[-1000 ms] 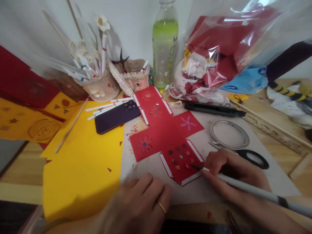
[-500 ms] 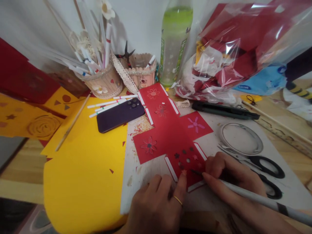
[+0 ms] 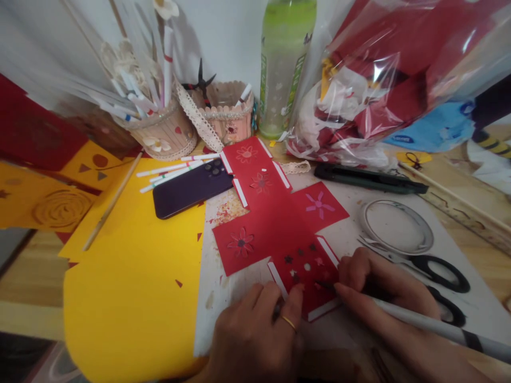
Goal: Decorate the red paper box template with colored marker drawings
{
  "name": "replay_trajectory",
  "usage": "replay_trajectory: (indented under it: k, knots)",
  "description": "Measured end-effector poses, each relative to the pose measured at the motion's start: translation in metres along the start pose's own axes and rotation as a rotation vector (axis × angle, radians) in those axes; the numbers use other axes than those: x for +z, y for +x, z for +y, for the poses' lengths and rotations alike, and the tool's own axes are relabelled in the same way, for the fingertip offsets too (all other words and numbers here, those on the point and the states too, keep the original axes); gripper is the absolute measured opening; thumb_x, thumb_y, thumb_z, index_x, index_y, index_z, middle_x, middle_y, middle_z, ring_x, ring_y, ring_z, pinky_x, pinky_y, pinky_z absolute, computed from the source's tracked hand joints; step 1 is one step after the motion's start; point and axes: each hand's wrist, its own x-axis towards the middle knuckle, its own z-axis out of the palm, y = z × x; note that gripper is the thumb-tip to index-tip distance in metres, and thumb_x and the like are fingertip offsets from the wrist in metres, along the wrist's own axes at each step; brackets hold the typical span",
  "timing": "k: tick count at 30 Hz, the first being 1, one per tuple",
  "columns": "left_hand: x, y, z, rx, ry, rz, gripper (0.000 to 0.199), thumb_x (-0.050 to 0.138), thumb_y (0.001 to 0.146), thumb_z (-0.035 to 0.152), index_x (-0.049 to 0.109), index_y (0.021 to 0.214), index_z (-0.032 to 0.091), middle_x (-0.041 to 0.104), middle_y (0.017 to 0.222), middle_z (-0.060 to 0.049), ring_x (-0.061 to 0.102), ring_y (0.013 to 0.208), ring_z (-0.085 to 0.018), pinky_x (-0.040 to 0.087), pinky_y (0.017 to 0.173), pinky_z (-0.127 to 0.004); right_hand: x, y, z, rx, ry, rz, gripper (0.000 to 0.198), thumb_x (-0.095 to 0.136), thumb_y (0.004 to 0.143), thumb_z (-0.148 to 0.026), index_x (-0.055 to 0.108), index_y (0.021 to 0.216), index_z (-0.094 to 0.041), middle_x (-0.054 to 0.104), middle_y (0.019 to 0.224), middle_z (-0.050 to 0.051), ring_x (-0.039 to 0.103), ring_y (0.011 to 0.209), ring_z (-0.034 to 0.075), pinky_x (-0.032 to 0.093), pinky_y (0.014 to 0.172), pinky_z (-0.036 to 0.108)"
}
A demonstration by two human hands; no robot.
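Observation:
A cross-shaped red card (image 3: 275, 221) lies flat, with flower designs on its arms and several small holes and stars cut into its near panel. White strips line some of its edges. My left hand (image 3: 259, 330), wearing a ring, rests at the card's near edge. Its fingers are bent and apart, and a fingertip presses the near panel. Closed around a slim craft knife (image 3: 419, 319) with a pale barrel, my right hand (image 3: 387, 298) rests at the panel's right edge. The dark tip touches or nearly touches the card near the cut shapes; exact contact is unclear.
Scissors (image 3: 439, 271), a ring of tape (image 3: 363, 223) and a box cutter (image 3: 371, 180) lie to the right. A phone (image 3: 194, 189) and yellow card (image 3: 136, 298) are left. Behind stand a bottle (image 3: 285, 69), a marker holder (image 3: 163, 133) and a plastic bag (image 3: 379, 101).
The knife tip has shifted slightly on the near panel, while both hands keep about the same pose. The whole view has moved a little.

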Motion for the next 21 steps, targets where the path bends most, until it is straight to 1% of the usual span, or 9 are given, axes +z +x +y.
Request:
replay_trajectory:
  k: [3, 5, 10, 12, 15, 17, 18, 20, 21]
  knots:
    - [-0.006, 0.003, -0.005, -0.054, -0.049, 0.027, 0.026, 0.033, 0.086, 0.011, 0.058, 0.088, 0.019, 0.062, 0.074, -0.002, 0.058, 0.062, -0.017, 0.045, 0.047, -0.025, -0.001, 0.000, 0.001, -0.001, 0.013, 0.017, 0.023, 0.053, 0.082, -0.026, 0.041, 0.062, -0.024, 0.048, 0.055, -0.006, 0.044, 0.048, 0.011, 0.037, 0.043, 0.020]
    - [-0.012, 0.004, -0.009, -0.073, -0.082, 0.025, 0.023, 0.034, 0.084, 0.008, 0.055, 0.082, 0.019, 0.061, 0.072, -0.002, 0.057, 0.063, -0.017, 0.046, 0.051, -0.025, -0.001, 0.000, 0.001, 0.017, 0.003, 0.020, 0.022, 0.052, 0.082, -0.027, 0.041, 0.063, -0.024, 0.048, 0.055, -0.006, 0.044, 0.048, 0.011, 0.038, 0.043, 0.020]
    - [-0.043, 0.003, -0.019, -0.074, -0.213, -0.076, 0.024, 0.032, 0.079, 0.005, 0.049, 0.072, 0.020, 0.058, 0.064, 0.001, 0.054, 0.061, -0.014, 0.043, 0.049, -0.022, 0.002, 0.000, 0.002, 0.038, -0.016, 0.022, 0.022, 0.052, 0.083, -0.030, 0.041, 0.064, -0.024, 0.048, 0.056, -0.006, 0.044, 0.050, 0.012, 0.037, 0.045, 0.021]
    - [-0.058, 0.003, -0.024, -0.080, -0.235, -0.125, 0.027, 0.031, 0.080, 0.005, 0.051, 0.072, 0.021, 0.059, 0.064, 0.002, 0.054, 0.062, -0.013, 0.041, 0.049, -0.020, 0.003, 0.000, 0.002, 0.044, -0.024, 0.024, 0.023, 0.051, 0.083, -0.030, 0.040, 0.064, -0.024, 0.048, 0.056, -0.006, 0.044, 0.051, 0.012, 0.037, 0.045, 0.022]
    - [-0.073, 0.011, -0.032, -0.022, -0.206, -0.166, 0.025, 0.040, 0.082, 0.006, 0.059, 0.088, 0.022, 0.062, 0.070, 0.002, 0.054, 0.066, -0.013, 0.043, 0.053, -0.021, 0.004, -0.001, 0.002, 0.040, -0.045, -0.001, 0.022, 0.050, 0.083, -0.030, 0.040, 0.064, -0.024, 0.049, 0.056, -0.005, 0.045, 0.050, 0.013, 0.037, 0.044, 0.023]
    - [-0.073, 0.024, -0.038, 0.084, -0.212, -0.227, 0.022, 0.047, 0.085, 0.009, 0.061, 0.095, 0.022, 0.063, 0.075, 0.002, 0.054, 0.070, -0.013, 0.044, 0.058, -0.022, 0.003, 0.000, 0.003, 0.017, -0.051, -0.010, 0.022, 0.049, 0.084, -0.029, 0.040, 0.065, -0.024, 0.049, 0.057, -0.004, 0.045, 0.051, 0.013, 0.037, 0.045, 0.023]
    - [-0.070, 0.032, -0.041, 0.105, -0.227, -0.249, 0.021, 0.047, 0.087, 0.011, 0.062, 0.096, 0.023, 0.064, 0.077, 0.002, 0.053, 0.072, -0.013, 0.044, 0.060, -0.022, 0.003, 0.000, 0.004, 0.005, -0.052, -0.008, 0.022, 0.049, 0.085, -0.029, 0.040, 0.066, -0.024, 0.049, 0.057, -0.004, 0.046, 0.052, 0.013, 0.037, 0.045, 0.023]
    - [-0.059, 0.049, -0.044, 0.176, -0.260, -0.329, 0.020, 0.048, 0.089, 0.014, 0.065, 0.095, 0.022, 0.065, 0.078, 0.001, 0.052, 0.071, -0.013, 0.043, 0.063, -0.024, 0.003, 0.001, 0.005, -0.006, -0.056, -0.016, 0.021, 0.050, 0.085, -0.027, 0.040, 0.066, -0.023, 0.049, 0.058, -0.004, 0.046, 0.053, 0.012, 0.038, 0.047, 0.023]
    - [-0.051, 0.056, -0.044, 0.179, -0.263, -0.386, 0.020, 0.049, 0.089, 0.016, 0.066, 0.094, 0.023, 0.065, 0.081, 0.001, 0.052, 0.073, -0.013, 0.043, 0.065, -0.024, 0.003, 0.001, 0.006, -0.009, -0.059, -0.018, 0.021, 0.050, 0.085, -0.026, 0.040, 0.066, -0.023, 0.049, 0.058, -0.004, 0.046, 0.053, 0.012, 0.038, 0.047, 0.023]
